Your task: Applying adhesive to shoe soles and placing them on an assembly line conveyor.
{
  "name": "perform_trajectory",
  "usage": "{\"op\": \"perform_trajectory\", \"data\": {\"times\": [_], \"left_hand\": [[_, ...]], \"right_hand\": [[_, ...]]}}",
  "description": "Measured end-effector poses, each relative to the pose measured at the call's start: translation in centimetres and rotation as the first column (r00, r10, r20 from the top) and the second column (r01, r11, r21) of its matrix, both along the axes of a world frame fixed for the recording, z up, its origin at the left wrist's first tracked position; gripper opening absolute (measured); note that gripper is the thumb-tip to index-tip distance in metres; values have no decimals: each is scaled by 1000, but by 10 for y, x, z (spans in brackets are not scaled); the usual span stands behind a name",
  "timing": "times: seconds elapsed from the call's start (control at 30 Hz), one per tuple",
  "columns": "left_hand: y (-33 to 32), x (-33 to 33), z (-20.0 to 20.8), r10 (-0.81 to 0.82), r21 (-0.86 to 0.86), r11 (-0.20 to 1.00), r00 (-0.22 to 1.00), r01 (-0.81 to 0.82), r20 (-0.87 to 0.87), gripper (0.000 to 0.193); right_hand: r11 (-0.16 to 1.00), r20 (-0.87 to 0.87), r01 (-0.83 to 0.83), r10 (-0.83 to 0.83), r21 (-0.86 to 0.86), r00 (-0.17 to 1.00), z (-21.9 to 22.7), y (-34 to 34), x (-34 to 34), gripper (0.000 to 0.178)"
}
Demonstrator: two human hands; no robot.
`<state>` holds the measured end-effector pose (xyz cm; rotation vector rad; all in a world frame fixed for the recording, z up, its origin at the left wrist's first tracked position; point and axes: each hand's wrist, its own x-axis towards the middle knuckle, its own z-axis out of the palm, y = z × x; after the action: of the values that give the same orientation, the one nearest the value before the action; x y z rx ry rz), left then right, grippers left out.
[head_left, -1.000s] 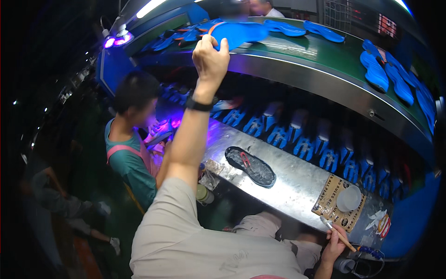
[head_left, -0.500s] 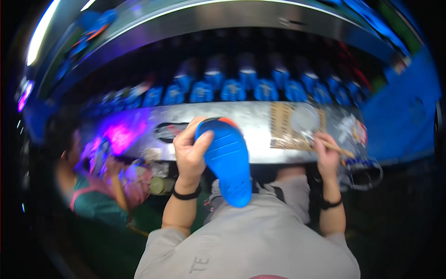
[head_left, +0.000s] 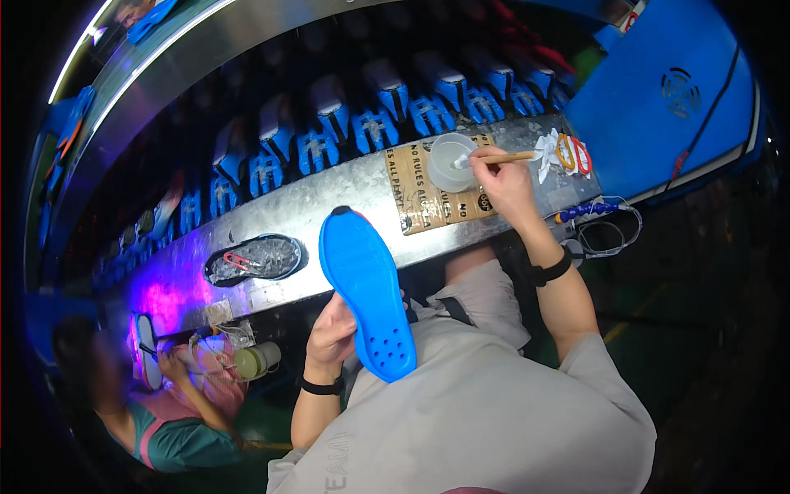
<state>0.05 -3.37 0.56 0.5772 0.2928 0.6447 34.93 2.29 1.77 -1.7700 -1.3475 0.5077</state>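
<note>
My left hand (head_left: pixel 331 331) is closed on the edge of a blue shoe sole (head_left: pixel 368 284). Its fingers go partly out of sight behind the sole, whose ridged toe part points to the bench and whose dotted heel faces me. My right hand (head_left: pixel 504 186) grips the wooden handle of a brush (head_left: pixel 512 156). The brush's tip is inside a round translucent tub (head_left: pixel 445 169) on a piece of printed brown cardboard (head_left: pixel 418 216). Left of the blue sole, a dark shoe sole (head_left: pixel 284 262) with a red mark lies on the bench.
The metal bench (head_left: pixel 346 191) slants across, with a row of blue clamps (head_left: pixel 377 129) behind it. Paper scraps and a yellow-and-red piece (head_left: pixel 573 154) lie at its right end, near a blue machine panel (head_left: pixel 658 99). At left a co-worker (head_left: pixel 177 428) handles a shoe sole.
My view has tilted. My left hand has shifted its hold from the toe end to the side of the blue sole. My right hand has brought the brush into the tub.
</note>
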Motion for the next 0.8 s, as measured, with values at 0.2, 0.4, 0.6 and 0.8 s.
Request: {"op": "perform_trajectory", "data": {"times": [0.2,0.4,0.6,0.8], "left_hand": [[6,-2,0,206,-20,977,968,-211,-145,82],[8,6,10,174,-13,984,974,-177,-146,82],[7,12,17,71,-7,997,986,-73,-151,84],[6,11,23,73,40,997,980,-67,-183,83]], "right_hand": [[994,-20,60,-58,96,998,0,-7,-2,19],[959,-327,-157,231,237,916,20,-34,-31,18],[858,-250,-407,489,314,836,33,-40,-59,18],[863,-168,-405,467,301,868,35,-44,-65,15]]}}
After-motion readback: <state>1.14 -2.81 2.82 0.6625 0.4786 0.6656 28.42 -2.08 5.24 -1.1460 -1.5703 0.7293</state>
